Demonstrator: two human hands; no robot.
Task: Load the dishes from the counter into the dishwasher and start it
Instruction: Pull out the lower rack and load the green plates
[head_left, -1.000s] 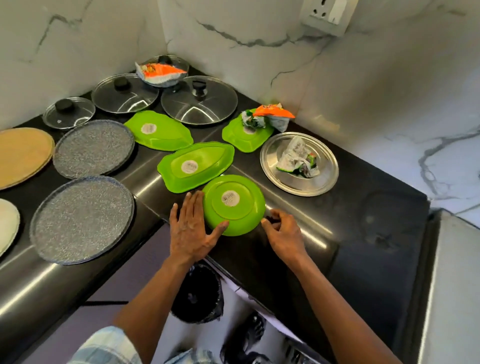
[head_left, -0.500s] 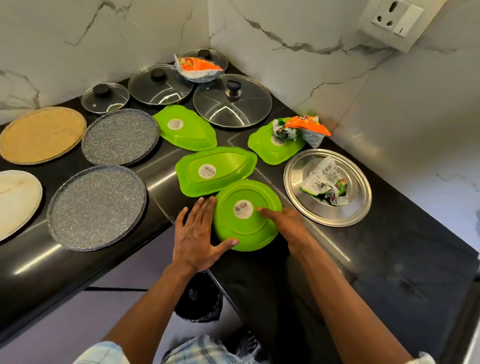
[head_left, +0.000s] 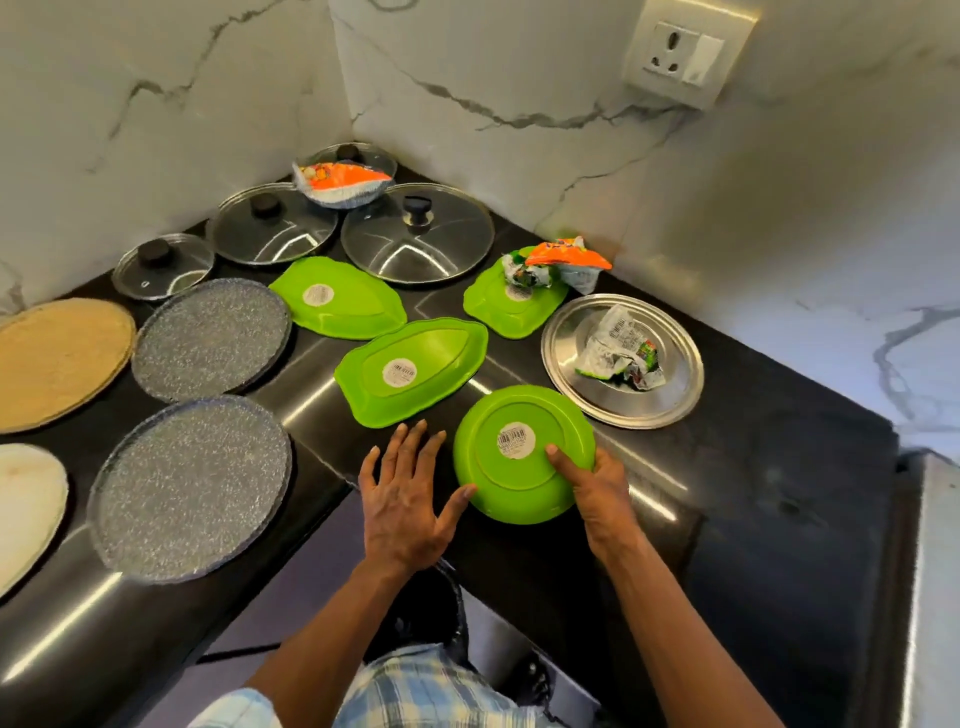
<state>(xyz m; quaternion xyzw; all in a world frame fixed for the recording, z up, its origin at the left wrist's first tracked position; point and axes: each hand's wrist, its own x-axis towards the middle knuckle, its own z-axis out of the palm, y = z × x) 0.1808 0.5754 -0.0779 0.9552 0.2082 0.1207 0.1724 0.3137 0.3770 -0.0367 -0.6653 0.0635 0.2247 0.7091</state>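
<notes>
A round green plate (head_left: 511, 467), upside down with a barcode sticker, is tilted up off the black counter (head_left: 753, 493) near its front edge. My right hand (head_left: 597, 483) grips its right rim, thumb on the underside. My left hand (head_left: 408, 493) lies flat with spread fingers just left of the plate, thumb tip at its rim. Behind it lie three green leaf-shaped dishes (head_left: 410, 371), (head_left: 337, 299), (head_left: 511, 306), all upside down. The dishwasher is out of view.
A steel plate (head_left: 582, 384) holds crumpled wrappers at the right. Two grey speckled plates (head_left: 189, 486), a tan plate (head_left: 57, 361) and several glass lids (head_left: 415, 244) fill the left and back. Snack packets (head_left: 563, 262) lie by the wall.
My right hand has taken the round green plate by its rim and tipped it up, shifting it right. My left hand stays flat beside it. The camera has moved closer.
</notes>
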